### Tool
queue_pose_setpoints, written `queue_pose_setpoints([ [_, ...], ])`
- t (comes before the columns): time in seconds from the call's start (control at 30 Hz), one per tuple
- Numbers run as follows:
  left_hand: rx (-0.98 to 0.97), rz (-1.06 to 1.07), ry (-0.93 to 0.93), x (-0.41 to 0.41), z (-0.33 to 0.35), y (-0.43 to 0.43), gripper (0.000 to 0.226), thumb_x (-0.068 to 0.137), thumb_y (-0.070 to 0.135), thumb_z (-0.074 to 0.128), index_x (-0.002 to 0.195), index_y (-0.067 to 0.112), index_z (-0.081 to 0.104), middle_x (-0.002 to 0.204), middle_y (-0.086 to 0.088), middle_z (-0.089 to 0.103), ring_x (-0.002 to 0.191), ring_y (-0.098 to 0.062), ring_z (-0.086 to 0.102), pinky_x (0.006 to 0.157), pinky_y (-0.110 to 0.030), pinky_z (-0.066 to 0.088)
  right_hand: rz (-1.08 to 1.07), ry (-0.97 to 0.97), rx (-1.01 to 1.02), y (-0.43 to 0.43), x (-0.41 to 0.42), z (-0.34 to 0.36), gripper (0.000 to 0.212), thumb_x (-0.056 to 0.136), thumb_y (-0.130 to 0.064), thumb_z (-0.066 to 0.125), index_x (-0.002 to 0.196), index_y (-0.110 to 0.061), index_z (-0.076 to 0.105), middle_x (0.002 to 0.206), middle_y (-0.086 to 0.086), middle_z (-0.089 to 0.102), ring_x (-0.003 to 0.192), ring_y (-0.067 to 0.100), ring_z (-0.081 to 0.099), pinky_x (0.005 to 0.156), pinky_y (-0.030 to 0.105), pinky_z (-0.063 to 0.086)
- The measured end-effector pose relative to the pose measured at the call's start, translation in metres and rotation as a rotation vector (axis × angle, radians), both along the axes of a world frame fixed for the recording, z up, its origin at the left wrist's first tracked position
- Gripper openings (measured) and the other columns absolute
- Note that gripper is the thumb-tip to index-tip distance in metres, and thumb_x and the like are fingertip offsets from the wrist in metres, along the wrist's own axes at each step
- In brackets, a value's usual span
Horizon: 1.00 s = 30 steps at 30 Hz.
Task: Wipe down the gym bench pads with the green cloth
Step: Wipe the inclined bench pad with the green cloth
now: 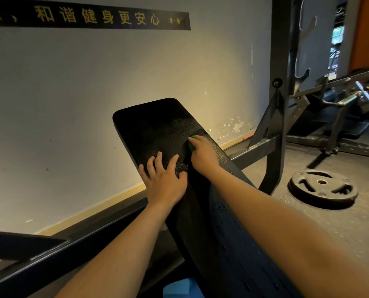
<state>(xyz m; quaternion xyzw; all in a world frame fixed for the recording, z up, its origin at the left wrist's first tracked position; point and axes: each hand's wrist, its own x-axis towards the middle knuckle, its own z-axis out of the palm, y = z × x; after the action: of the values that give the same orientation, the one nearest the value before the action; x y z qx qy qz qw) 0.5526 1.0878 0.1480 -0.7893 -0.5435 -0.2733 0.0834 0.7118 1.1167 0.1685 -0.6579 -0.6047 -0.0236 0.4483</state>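
L hand (164, 179) lies flat on bench pad (153, 125), fingers spread, bracing. At its 1 o'clock, R hand (204, 154) curls fingers over green cloth (191, 144), pressing it near pad's right edge. Step: mid-wipe, upper pad. Next prob. needs a sweep toward 11 o'clock across far end, w/ steady pressure.

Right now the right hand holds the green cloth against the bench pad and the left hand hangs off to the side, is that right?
Not quite. The head view shows the left hand resting on the bench pad, fingers spread, beside the right hand. The right hand does hold the green cloth against the pad.
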Motion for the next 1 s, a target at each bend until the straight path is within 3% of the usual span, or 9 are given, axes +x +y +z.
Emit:
queue_pose_setpoints([
  [0.1, 0.020, 0.000, 0.001, 0.001, -0.002, 0.000, 0.059, 0.097, 0.052, 0.036, 0.154, 0.042, 0.026, 0.166, -0.005, 0.012, 0.152, -0.029, 0.001, 0.122, -0.056, -0.003, 0.049, -0.044, -0.022, 0.021, 0.005, 0.015, 0.057, 0.092, 0.001, 0.048, 0.147, -0.010, 0.044, 0.155, 0.010, 0.037, 0.145, 0.027, 0.029, 0.118, 0.033, 0.021],
  [0.27, 0.022, 0.005, -0.003, 0.000, -0.003, 0.001, 0.058, 0.097, 0.051, 0.037, 0.154, 0.043, 0.027, 0.166, -0.005, 0.012, 0.152, -0.028, 0.000, 0.122, -0.055, -0.005, -0.058, 0.029, -0.019, 0.025, 0.015, 0.019, 0.054, 0.090, -0.001, 0.050, 0.143, -0.006, 0.049, 0.152, 0.012, 0.041, 0.142, 0.028, 0.033, 0.116, 0.034, 0.027],
  [0.5, 0.021, -0.018, -0.008, -0.002, -0.003, 0.001, 0.058, 0.097, 0.050, 0.039, 0.154, 0.043, 0.026, 0.167, -0.005, 0.011, 0.153, -0.029, 0.001, 0.122, -0.056, -0.005, -0.235, 0.146, 0.016, -0.030, 0.028, -0.017, 0.047, 0.095, -0.003, 0.044, 0.139, -0.015, 0.054, 0.146, 0.001, 0.047, 0.137, 0.025, 0.038, 0.105, 0.042, 0.041],
  [0.7, 0.022, -0.014, -0.009, -0.001, -0.003, 0.000, 0.059, 0.097, 0.049, 0.039, 0.155, 0.042, 0.026, 0.167, -0.007, 0.011, 0.153, -0.030, 0.001, 0.122, -0.057, -0.004, -0.328, 0.262, 0.045, -0.055, 0.027, -0.038, 0.045, 0.093, -0.002, 0.046, 0.136, -0.012, 0.057, 0.140, 0.004, 0.052, 0.131, 0.026, 0.042, 0.106, 0.041, 0.039],
  [0.8, 0.019, -0.022, -0.005, -0.001, -0.003, 0.000, 0.059, 0.097, 0.049, 0.039, 0.155, 0.042, 0.026, 0.167, -0.008, 0.011, 0.153, -0.030, 0.001, 0.122, -0.057, -0.004, -0.262, 0.225, 0.048, -0.047, 0.008, -0.028, 0.050, 0.091, -0.002, 0.048, 0.139, -0.015, 0.056, 0.146, 0.002, 0.050, 0.137, 0.023, 0.039, 0.114, 0.038, 0.031],
  [1.0, 0.057, -0.062, -0.017, -0.009, -0.005, 0.001, 0.057, 0.099, 0.048, 0.041, 0.153, 0.037, 0.031, 0.167, -0.006, 0.013, 0.154, -0.029, 0.003, 0.123, -0.055, 0.000, 0.111, 0.065, 0.056, -0.038, -0.046, -0.010, 0.047, 0.090, -0.001, 0.050, 0.132, -0.019, 0.064, 0.144, 0.001, 0.053, 0.137, 0.017, 0.042, 0.113, 0.028, 0.028],
])
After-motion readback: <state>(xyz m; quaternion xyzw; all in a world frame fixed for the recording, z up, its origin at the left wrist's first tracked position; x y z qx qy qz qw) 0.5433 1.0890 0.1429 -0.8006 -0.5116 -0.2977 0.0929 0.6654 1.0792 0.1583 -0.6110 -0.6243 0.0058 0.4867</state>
